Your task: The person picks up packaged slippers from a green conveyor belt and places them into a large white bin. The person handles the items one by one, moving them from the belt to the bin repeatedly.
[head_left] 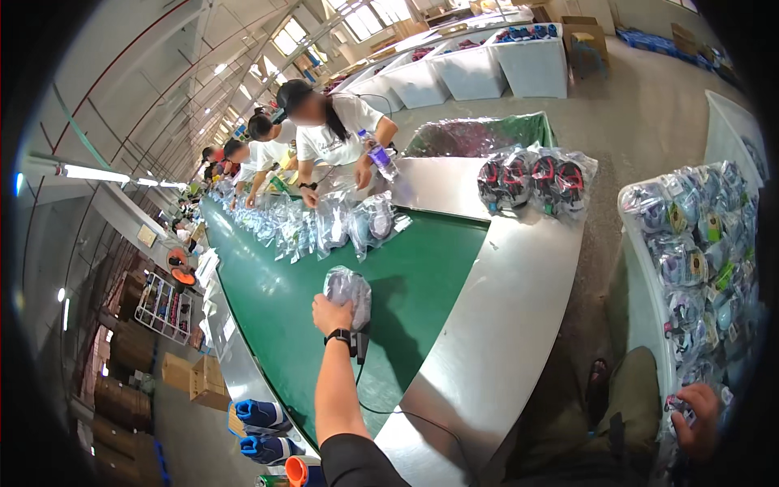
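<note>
My left hand (329,315) reaches out over the green conveyor belt (406,268). Its fingers are closed round a pale grey shoe in a clear plastic bag (349,294). A dark band and a small device with a cable (357,345) are on that wrist. At the lower right, my right hand (698,418) is at the edge of a white bin (631,268) full of bagged shoes. Its fingers curl round a bagged shoe (678,407), partly hidden by the hand.
Several bagged shoes (333,223) lie along the belt's far side, where a co-worker (337,134) holds a bottle (380,154). Black-and-red bagged shoes (531,183) sit on the metal table (487,325). Blue shoes (264,430) and an orange cup (297,471) are at lower left.
</note>
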{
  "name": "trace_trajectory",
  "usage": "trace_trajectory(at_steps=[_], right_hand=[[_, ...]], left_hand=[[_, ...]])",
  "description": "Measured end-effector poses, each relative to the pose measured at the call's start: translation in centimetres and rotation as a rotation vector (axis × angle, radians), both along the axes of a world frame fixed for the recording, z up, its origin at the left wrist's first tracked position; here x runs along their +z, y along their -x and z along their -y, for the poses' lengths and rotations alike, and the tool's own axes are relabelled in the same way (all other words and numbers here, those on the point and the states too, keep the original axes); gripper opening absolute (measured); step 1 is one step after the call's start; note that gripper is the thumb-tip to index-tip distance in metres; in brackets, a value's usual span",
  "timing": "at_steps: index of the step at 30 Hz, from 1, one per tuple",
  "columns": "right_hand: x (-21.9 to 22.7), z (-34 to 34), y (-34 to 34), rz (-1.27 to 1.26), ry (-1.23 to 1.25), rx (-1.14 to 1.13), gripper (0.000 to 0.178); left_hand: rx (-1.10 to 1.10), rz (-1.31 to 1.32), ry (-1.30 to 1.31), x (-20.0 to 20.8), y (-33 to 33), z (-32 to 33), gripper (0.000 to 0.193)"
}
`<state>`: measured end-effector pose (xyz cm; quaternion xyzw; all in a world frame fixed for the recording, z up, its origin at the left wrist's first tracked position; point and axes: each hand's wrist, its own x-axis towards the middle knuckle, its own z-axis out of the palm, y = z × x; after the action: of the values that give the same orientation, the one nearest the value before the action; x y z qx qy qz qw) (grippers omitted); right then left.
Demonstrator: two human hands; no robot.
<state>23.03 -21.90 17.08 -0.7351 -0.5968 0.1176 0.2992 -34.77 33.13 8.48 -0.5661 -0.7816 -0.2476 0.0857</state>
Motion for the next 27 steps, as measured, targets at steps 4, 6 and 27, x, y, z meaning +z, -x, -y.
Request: trace_trajectory(at_steps=[4,6,27], right_hand=[[-0.4,-0.4,0.3,-0.024,-0.043,-0.028,0.035],[0.1,-1.2,0.3,-0.007,-0.081,-0.012,0.033],[-2.6,-1.7,1.4,-1.403,0.308,-0.084,0.084]], left_hand=[[-0.269,0.204,-0.190,-0.7,-0.4,2.7,0.058],[-0.492,0.341,-0.217,1.3,-3.7,5.8,0.057],[-2.023,0.148,-0.614,4.8,-34.1,32.5,0.017]])
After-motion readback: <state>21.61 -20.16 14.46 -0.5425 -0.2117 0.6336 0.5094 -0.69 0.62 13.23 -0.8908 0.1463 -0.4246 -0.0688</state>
